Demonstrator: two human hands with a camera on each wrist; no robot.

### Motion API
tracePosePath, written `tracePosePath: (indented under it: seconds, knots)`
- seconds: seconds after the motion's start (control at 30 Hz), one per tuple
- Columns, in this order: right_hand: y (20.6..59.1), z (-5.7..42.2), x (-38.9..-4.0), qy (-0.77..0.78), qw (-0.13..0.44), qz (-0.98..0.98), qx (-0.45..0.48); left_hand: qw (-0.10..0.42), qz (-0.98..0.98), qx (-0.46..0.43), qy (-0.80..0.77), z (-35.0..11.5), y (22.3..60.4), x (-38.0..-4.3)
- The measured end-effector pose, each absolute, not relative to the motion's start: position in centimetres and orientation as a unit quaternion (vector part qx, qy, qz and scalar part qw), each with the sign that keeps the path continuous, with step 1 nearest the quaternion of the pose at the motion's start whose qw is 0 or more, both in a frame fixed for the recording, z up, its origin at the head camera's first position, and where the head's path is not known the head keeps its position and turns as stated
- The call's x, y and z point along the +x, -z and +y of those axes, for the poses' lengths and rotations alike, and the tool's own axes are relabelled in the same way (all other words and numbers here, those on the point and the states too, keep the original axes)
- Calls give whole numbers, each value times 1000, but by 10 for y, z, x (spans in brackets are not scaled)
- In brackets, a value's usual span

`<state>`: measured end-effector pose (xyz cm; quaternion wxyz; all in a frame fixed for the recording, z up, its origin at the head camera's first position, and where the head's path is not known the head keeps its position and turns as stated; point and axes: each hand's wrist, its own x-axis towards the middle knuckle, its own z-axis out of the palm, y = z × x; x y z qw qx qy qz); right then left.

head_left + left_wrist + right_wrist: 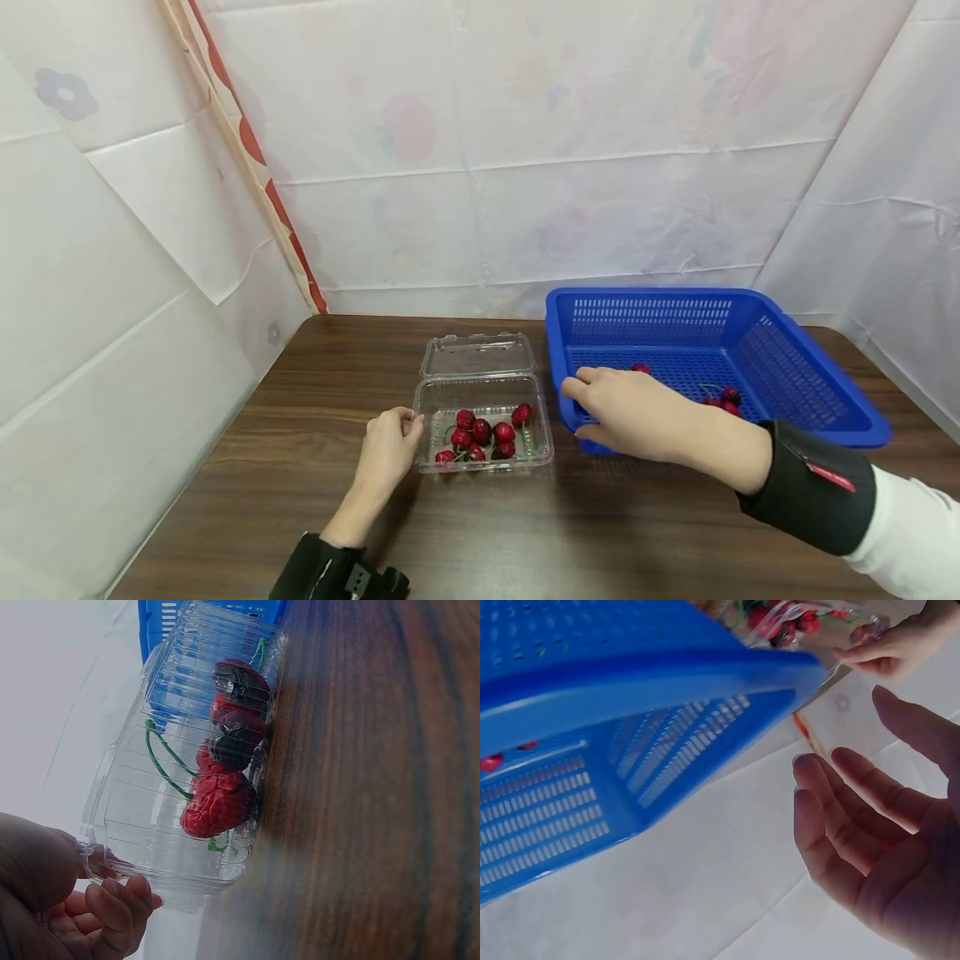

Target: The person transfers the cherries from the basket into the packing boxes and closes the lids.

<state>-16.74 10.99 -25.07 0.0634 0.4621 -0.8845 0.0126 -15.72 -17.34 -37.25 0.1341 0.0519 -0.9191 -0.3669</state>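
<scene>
A clear plastic clamshell box (486,392) lies with its lid (477,358) folded back, and several dark red cherries (482,431) with green stems sit inside. At its left side my left hand (390,448) pinches the rim between thumb and fingers; the left wrist view shows this grip at the box's edge. My right hand (637,412) hovers over the near left corner of a blue plastic basket (645,298), palm down. In the right wrist view its fingers (859,817) are loosely bent, with nothing between them.
More cherries (730,398) lie in the basket, and another cherry (640,367) shows just beyond the right hand. Box and basket stand side by side on a dark wooden table (285,492). White printed sheets (480,167) hang behind and at both sides.
</scene>
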Motion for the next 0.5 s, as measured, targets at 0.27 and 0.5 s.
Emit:
tracePosePath:
  seconds: [0.27,0.5]
  knots:
    - [249,117,-191,-12,21,-899,437,135,-919,54,365,-173,372,-157]
    - [257,123,-211,17,-11,-898,440,141,-920,54,363,-172,371,-157]
